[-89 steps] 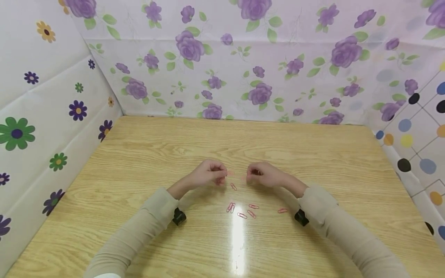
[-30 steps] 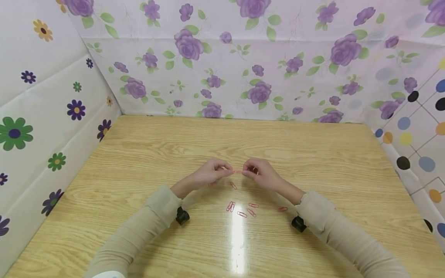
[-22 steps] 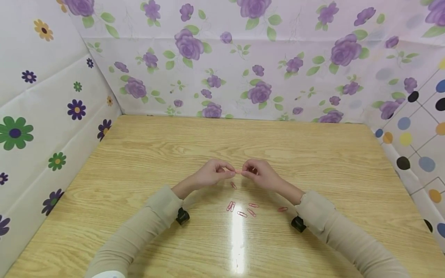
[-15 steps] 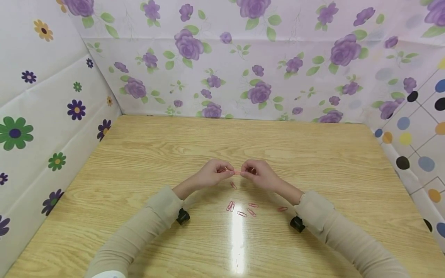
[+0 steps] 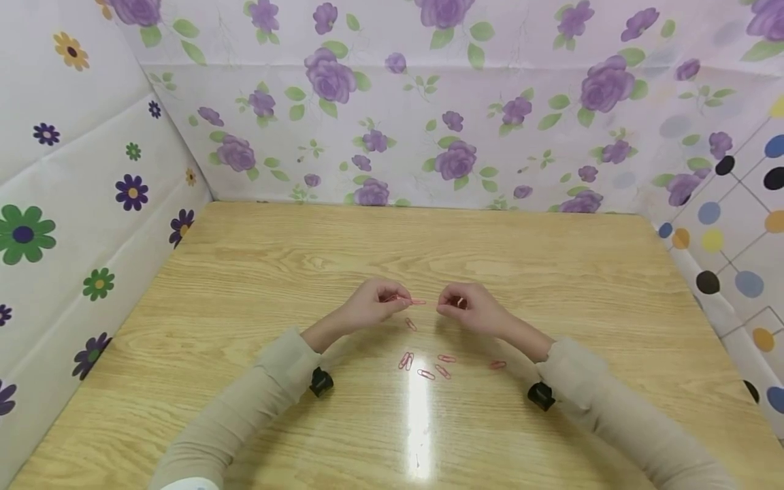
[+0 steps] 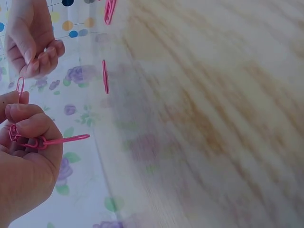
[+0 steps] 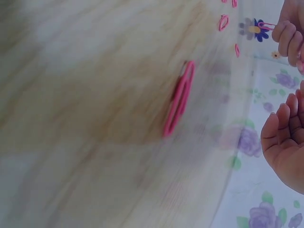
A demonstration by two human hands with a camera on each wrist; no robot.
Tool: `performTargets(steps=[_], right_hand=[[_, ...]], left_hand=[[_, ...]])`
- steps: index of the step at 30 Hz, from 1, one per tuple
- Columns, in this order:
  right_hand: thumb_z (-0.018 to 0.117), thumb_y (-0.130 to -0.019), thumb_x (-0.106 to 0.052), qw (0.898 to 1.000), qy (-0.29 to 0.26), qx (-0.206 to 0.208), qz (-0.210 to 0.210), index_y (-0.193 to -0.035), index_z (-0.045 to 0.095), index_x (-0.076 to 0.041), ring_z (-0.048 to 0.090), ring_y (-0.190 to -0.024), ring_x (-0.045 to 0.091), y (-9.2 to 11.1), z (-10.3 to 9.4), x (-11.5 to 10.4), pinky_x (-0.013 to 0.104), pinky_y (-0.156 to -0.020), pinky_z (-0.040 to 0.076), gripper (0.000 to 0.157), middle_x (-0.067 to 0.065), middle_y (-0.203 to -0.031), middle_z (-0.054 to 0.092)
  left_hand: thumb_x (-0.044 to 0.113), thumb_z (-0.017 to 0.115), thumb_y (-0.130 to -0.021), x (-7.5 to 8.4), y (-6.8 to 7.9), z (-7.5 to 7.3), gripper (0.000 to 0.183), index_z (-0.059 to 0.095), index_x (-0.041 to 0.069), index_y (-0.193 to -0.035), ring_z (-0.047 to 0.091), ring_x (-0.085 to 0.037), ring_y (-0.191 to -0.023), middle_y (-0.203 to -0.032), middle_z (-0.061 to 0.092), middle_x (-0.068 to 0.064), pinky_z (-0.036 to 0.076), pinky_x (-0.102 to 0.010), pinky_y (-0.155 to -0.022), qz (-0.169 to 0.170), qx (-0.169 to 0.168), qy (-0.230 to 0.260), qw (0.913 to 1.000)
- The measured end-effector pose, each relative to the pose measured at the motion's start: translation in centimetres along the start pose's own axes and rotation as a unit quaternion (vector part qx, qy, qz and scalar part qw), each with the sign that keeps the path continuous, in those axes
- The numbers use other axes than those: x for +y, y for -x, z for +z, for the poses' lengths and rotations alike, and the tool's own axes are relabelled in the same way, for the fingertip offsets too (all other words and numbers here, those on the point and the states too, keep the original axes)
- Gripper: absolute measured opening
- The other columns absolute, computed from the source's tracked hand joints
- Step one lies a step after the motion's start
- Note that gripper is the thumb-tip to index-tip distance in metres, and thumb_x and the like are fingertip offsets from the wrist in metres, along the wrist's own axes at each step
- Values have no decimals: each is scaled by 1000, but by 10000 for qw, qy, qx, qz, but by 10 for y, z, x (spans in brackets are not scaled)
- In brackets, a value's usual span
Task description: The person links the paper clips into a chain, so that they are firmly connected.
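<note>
My left hand pinches a pink paper clip between thumb and forefinger, one end sticking out to the right. In the left wrist view, more linked pink paper clips hang in a short chain across the curled fingers of that hand. A small gap away, my right hand is raised with its fingers loosely bent; nothing shows between them in the right wrist view. Below the hands lies a single pink paper clip on the table.
Several loose pink paper clips lie scattered on the wooden table nearer the person. Another paper clip lies apart, close to the right forearm. Flower-patterned sheets stand behind and beside the table.
The hands came together with the paper clips between them. Since half a second ago my right hand has let go and drawn away to the right; the clip stays in my left hand.
</note>
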State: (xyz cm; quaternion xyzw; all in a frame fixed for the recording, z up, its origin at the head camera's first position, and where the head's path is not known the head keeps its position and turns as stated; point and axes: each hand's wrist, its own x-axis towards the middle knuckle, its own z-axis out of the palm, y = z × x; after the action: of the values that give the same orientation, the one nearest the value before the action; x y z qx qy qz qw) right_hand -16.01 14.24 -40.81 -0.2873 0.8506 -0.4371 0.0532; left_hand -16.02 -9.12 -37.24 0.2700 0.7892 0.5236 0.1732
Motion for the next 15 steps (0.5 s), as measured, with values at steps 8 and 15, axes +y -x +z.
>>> performTargets(steps=[8, 15], right_hand=[[64, -84, -6, 9993, 196, -301, 31, -79, 61, -10, 47, -65, 10, 18, -14, 10, 24, -57, 41, 7, -4, -72, 54], [68, -80, -5, 9979, 284, -575, 53, -81, 62, -7, 45, -61, 8, 37, -24, 20, 23, -55, 40, 7, -6, -67, 50]], left_hand=[[4, 54, -90, -1, 1, -1, 14, 65, -4, -93, 33, -8, -45, -52, 39, 1, 27, -21, -43, -78, -137, 225, 9996], [4, 53, -91, 2, 3, -1, 14, 64, -5, -94, 32, -8, -44, -52, 40, 1, 27, -21, -43, -180, -148, 326, 9992]])
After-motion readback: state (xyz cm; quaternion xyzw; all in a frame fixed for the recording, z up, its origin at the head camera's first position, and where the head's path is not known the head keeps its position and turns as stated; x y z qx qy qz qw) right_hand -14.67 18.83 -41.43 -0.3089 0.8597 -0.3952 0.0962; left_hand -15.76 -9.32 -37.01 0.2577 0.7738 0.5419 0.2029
